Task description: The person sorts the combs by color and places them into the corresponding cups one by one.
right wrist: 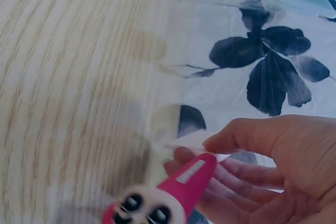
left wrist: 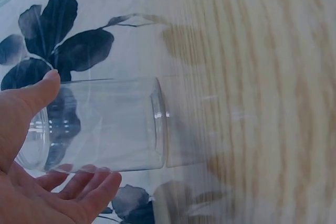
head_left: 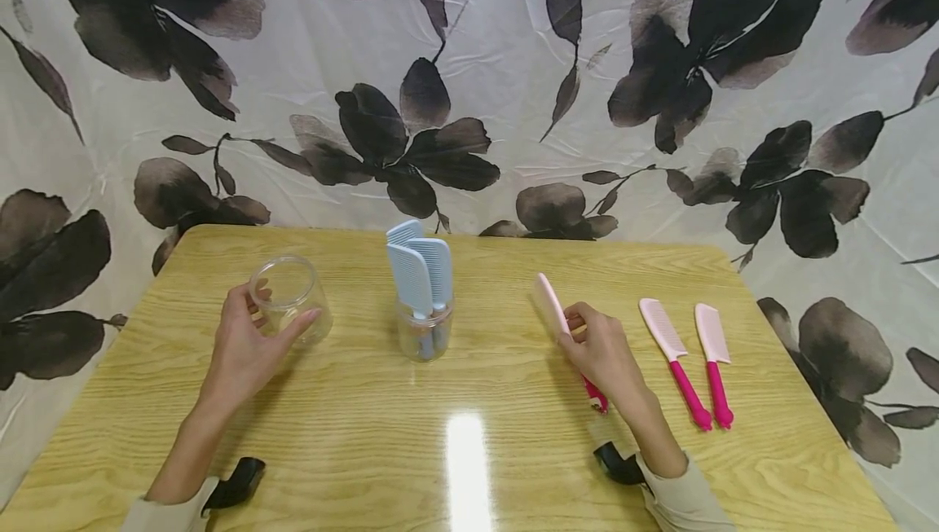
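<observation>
My left hand holds an upright clear jar on the left of the table, thumb on one side and fingers on the other. The left wrist view shows the jar with nothing inside, its base at the wood surface. On the right, my right hand pinches a pink comb between thumb and fingers. Its teeth end slants up and away from me, and its deep-pink handle points back toward me. A cartoon face with big eyes decorates the handle's end.
Between the hands stands another clear jar with several light-blue combs upright in it. Two more pink combs, one left and one right, lie side by side at the right. A floral cloth hangs behind the wooden table.
</observation>
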A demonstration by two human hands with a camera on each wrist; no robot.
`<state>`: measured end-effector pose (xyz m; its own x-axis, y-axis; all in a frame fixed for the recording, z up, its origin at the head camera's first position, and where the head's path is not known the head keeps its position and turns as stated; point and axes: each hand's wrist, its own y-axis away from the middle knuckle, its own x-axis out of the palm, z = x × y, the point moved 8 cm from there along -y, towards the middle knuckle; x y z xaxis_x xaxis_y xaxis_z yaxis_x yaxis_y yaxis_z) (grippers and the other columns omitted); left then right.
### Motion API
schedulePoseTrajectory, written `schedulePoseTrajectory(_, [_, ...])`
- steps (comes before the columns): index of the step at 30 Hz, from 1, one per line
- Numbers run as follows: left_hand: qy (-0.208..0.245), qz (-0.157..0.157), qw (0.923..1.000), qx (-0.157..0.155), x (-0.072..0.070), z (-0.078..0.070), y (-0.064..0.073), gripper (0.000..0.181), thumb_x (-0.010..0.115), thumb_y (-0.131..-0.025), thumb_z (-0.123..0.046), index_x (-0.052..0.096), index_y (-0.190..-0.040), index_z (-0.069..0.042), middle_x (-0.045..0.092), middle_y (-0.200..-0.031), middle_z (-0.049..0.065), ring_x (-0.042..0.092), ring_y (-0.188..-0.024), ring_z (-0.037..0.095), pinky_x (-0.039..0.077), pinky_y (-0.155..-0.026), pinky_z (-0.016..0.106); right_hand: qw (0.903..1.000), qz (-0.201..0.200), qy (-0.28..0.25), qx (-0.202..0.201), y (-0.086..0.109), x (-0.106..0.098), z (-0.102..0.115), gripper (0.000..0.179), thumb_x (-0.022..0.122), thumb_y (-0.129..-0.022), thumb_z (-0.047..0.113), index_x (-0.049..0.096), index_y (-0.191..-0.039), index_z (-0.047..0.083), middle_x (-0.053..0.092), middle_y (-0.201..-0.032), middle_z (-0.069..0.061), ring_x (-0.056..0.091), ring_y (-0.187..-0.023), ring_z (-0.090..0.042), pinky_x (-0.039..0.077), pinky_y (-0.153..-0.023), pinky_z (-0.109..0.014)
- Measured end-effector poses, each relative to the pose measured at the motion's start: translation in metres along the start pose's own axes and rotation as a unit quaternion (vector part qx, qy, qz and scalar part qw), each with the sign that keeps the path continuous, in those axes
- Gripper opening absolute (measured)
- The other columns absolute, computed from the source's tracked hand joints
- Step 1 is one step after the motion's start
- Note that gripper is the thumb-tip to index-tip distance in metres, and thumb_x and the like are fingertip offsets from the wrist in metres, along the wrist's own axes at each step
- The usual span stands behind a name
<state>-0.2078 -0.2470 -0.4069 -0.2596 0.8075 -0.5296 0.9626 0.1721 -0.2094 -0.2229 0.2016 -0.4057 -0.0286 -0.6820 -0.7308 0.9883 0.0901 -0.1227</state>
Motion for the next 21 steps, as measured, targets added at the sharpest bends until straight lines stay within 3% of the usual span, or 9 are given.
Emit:
schedulePoseTrajectory(9, [-0.009, 0.014, 0.9998, -0.013, -0.002, 0.002, -0.001, 0.08, 0.081, -0.09, -0.031, 0.033, -0.136, 0.013, 0.039, -0.137, 0.033, 0.043, -0.127, 0.049, 0.045, -0.099, 0.066, 0.9995, -0.019, -0.024, -0.007, 0.0, -0.008, 0.007, 0.024, 0.075, -0.091, 0.003, 0.068, -0.113, -0.004, 0.074, -0.099, -0.018, 0.075, -0.084, -0.032, 0.063, -0.068, -0.042])
schedulePoseTrajectory(17, [-0.026, 0.017, 0.9994, -0.012, -0.003, 0.002, -0.003, 0.08, 0.083, -0.089, -0.032, 0.035, -0.136, 0.012, 0.042, -0.135, 0.029, 0.045, -0.125, 0.045, 0.051, -0.093, 0.046, 0.9986, -0.02, -0.048, -0.006, 0.004, -0.016, 0.018, 0.022, 0.075, -0.091, 0.002, 0.068, -0.112, -0.003, 0.073, -0.1, -0.018, 0.075, -0.084, -0.032, 0.063, -0.068, -0.039])
schedulePoseTrajectory(21, [-0.023, 0.019, 0.9995, -0.012, -0.003, 0.003, -0.003, 0.079, 0.082, -0.089, -0.032, 0.034, -0.134, 0.011, 0.041, -0.135, 0.029, 0.044, -0.125, 0.045, 0.05, -0.094, 0.05, 0.9976, -0.01, -0.067, -0.015, 0.006, -0.018, 0.026, 0.023, 0.077, -0.09, 0.002, 0.067, -0.11, -0.003, 0.073, -0.099, -0.017, 0.076, -0.081, -0.03, 0.063, -0.067, -0.036])
